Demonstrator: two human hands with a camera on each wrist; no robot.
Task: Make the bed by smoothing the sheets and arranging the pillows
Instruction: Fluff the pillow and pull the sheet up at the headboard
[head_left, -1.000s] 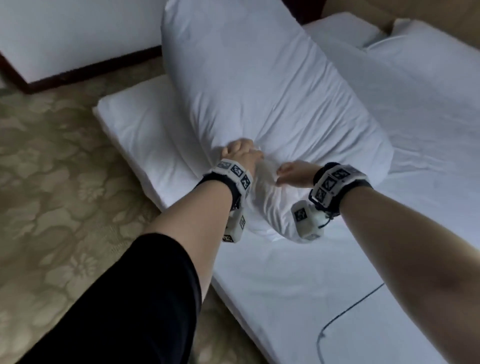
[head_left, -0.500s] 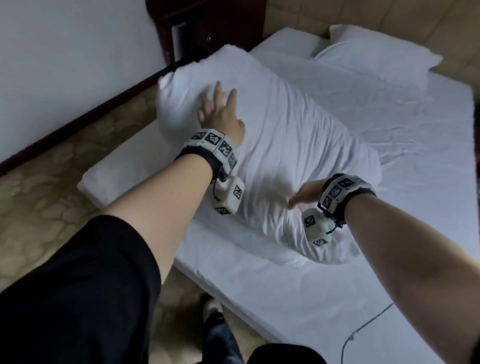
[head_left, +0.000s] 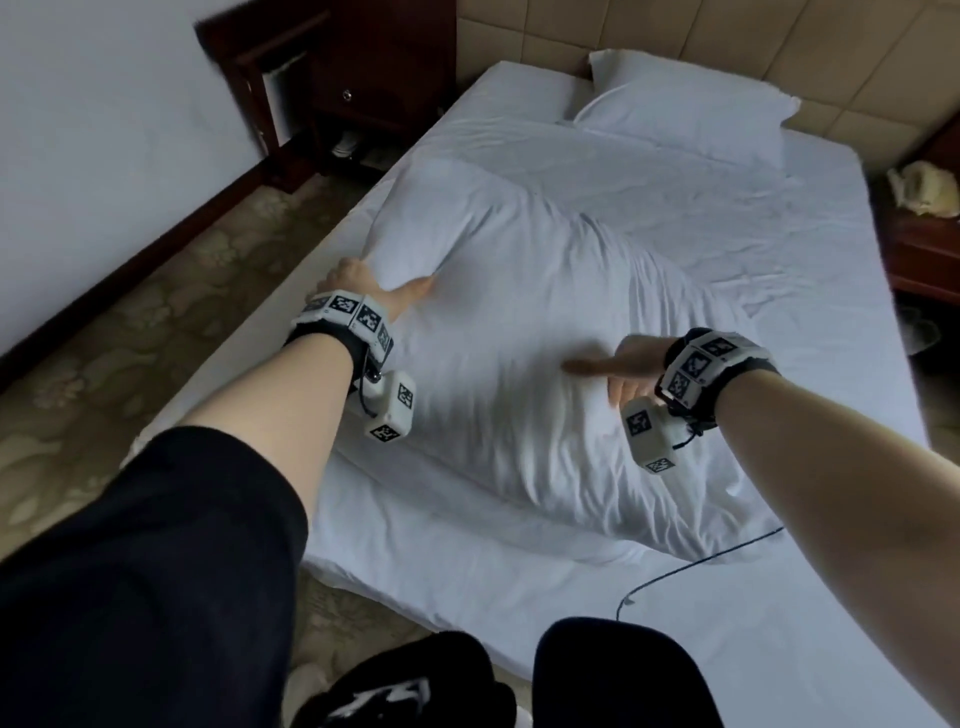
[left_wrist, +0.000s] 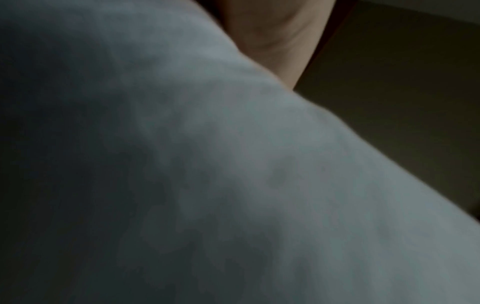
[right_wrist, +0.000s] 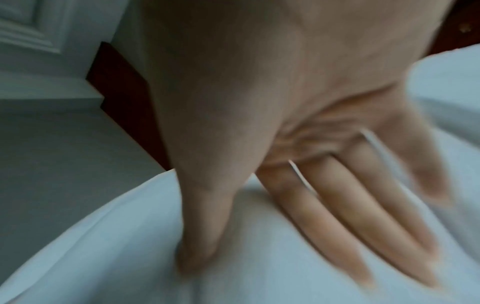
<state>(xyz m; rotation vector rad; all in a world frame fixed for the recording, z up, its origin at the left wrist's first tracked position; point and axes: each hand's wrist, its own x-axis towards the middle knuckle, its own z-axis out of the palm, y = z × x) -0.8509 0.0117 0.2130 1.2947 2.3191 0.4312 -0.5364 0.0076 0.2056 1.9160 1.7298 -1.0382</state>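
We're in the pillow-arranging step: the big pillow (head_left: 524, 332) lies slantwise across the middle of the bed (head_left: 810, 332), well short of the headboard (head_left: 649, 36), where a second pillow (head_left: 691, 111) already rests up at the right.

The left hand (head_left: 363, 283) is at the pillow's near-left edge, thumb on top and fingers tucked under the fabric, so it reads as grasping that edge. The left wrist view is nearly filled by white cloth, with just a sliver of skin above, so it adds nothing on the finger positions.

The right hand (head_left: 618, 364) is released, flat, fingers (right_wrist: 350, 216) straight and spread, thumb pressing down into the pillow's middle. It looks blurred, so it seems to be patting or sweeping the case. Creases run across the cover.

What's next, by my reading: the pillow wants to travel up to the free left spot at the head of the bed, beside its partner. That calls for a second grip on the right side, a lift rather than a drag, so the sheet (head_left: 545, 571) underneath doesn't ruck up. A thin dark cable (head_left: 696, 564) trails on the sheet just below the pillow's near corner; worth keeping clear of it.
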